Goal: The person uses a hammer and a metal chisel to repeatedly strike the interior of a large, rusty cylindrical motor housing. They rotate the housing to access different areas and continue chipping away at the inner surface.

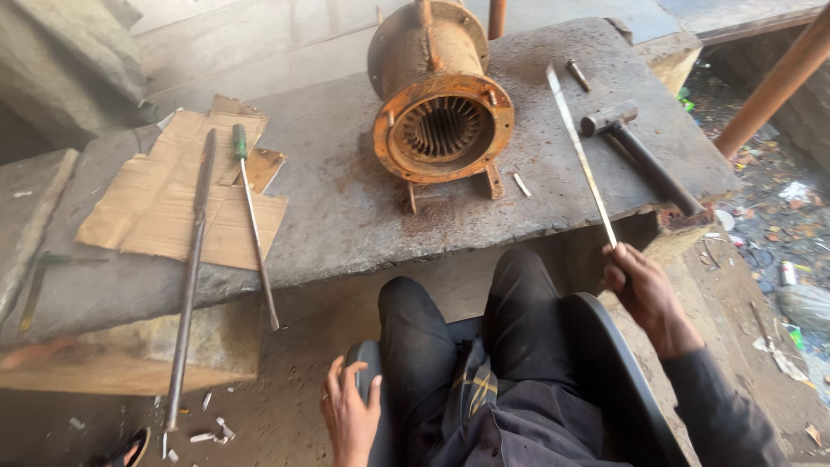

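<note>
My right hand (638, 285) grips the near end of a long thin metal blade (577, 147), which slants up and away over the stone slab (346, 199). My left hand (348, 413) rests on the front edge of the black plastic chair (367, 363) beside my left knee, fingers spread over the rim. A rusty orange motor housing (441, 95) lies on its side on the slab, its open finned bore facing me. The blade's far tip is right of the housing and does not touch it.
A hammer (640, 151) lies at the slab's right edge, with a bolt (578, 74) beyond it. On torn cardboard (164, 199) at the left lie a green-handled screwdriver (252, 216) and a long steel rod (190, 268). A rusty pipe (774, 82) leans at right; debris litters the ground.
</note>
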